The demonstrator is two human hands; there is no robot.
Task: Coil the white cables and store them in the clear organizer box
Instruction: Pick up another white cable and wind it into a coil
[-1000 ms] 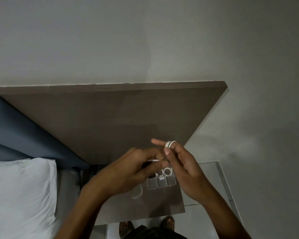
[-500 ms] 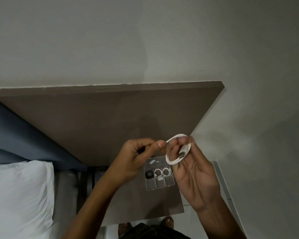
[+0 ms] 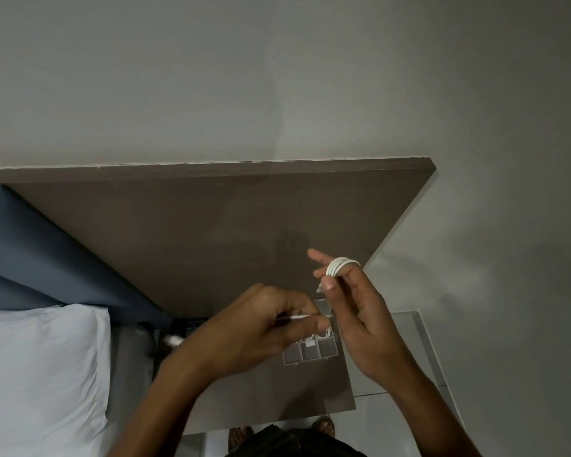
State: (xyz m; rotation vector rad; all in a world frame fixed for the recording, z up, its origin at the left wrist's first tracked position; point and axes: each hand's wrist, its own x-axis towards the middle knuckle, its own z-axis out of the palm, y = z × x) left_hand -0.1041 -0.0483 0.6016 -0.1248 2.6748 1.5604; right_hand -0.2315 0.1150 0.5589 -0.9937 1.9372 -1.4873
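Cable (image 3: 338,266), white, looped tight round right fingers (image 3: 330,275); left fingers (image 3: 320,321) pinching its tail.

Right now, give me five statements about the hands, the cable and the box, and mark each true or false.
1. White cable is looped around fingers of the right hand. True.
2. The left hand is empty. False: it pinches a stretch of the cable.
3. The clear box sits on the brown table. True.
4. The box lies on the white pillow. False: it is on the table.
5. The whole cable already lies in the box. False: the hands hold it above.
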